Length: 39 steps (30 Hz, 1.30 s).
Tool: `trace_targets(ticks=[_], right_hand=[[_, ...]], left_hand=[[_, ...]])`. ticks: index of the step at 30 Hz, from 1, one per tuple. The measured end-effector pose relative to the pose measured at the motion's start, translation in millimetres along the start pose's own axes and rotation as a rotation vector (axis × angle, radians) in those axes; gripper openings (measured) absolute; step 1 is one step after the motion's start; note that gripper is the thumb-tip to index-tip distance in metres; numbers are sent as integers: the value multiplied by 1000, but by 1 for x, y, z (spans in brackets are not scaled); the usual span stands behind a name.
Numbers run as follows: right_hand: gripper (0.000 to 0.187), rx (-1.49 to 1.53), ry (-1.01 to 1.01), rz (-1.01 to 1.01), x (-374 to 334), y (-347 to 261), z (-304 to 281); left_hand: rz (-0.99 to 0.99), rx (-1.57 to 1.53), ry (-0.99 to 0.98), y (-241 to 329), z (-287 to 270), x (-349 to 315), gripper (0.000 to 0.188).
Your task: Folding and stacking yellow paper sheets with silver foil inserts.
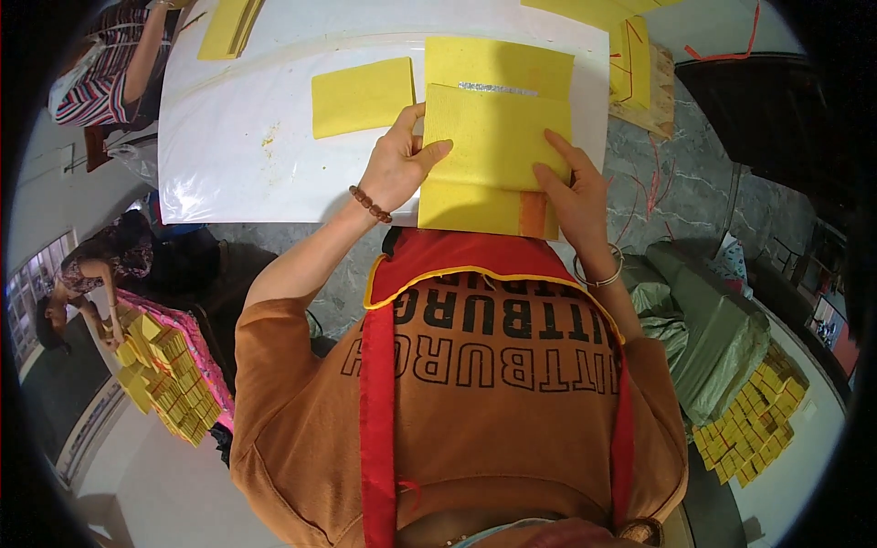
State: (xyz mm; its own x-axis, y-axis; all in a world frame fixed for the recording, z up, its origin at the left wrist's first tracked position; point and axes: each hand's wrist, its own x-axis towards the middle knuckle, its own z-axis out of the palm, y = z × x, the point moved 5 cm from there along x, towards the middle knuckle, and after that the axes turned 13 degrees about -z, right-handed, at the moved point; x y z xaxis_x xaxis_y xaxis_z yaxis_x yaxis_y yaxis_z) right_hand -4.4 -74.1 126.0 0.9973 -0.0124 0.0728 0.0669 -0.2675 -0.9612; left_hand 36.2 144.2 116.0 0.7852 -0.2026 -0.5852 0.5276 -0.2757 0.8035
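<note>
A yellow paper sheet point(498, 137) is between my hands at the table's near edge. It lies over more yellow paper point(498, 59) that shows beyond it, with a silvery strip between them. An orange patch point(533, 215) marks the paper's lower right. My left hand point(397, 164) grips the left edge, thumb on top and fingers partly hidden beneath. At the right edge my right hand point(575, 187) has its thumb and fingertips on the sheet. A separate flat yellow stack point(364, 98) lies just left of the sheet.
The white table point(237, 137) carries more yellow paper point(228, 27) at its far left. Bundles of yellow paper point(630, 64) stand beyond its right edge. Piled yellow bundles point(749, 420) sit lower right beside a green cover point(713, 338). Two other people work at the left.
</note>
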Motion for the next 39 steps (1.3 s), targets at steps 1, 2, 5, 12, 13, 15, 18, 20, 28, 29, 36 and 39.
trace_targets(ticks=[1,2,5,12,13,15,18,20,28,29,36,39], right_hand=[[40,-58,-13,-18,0,1,0],[40,-57,-13,-18,1,2,0],[42,-98,-8,-18,1,2,-1],[40,-108,6,13,2,7,0],[40,-125,-3,0,2,7,0],[40,-153,-7,-12,2,4,-1],[40,-269,-60,-18,1,-1,-1],[41,-355,-104,-6,-7,-5,-1],[42,-758,-472,-437,-47,-7,9],[42,-753,-479,-453,-48,-7,6],[46,293,-101,80,-11,16,-35],[49,364,192,32,-5,15,-47]], left_hand=[[12,-22,26,-1,-1,0,50],[12,-22,27,-1,0,-1,50],[46,35,90,2,-3,-3,56],[753,1055,513,74,34,-40,62],[834,1097,419,76,48,-41,63],[852,1084,271,59,61,-33,59],[730,1179,100,24,68,-9,54],[727,1190,98,21,68,-6,54],[785,1149,112,18,63,-12,61],[790,1114,92,19,65,-12,61],[936,1265,225,28,81,-19,51],[972,1158,204,37,65,-18,48]])
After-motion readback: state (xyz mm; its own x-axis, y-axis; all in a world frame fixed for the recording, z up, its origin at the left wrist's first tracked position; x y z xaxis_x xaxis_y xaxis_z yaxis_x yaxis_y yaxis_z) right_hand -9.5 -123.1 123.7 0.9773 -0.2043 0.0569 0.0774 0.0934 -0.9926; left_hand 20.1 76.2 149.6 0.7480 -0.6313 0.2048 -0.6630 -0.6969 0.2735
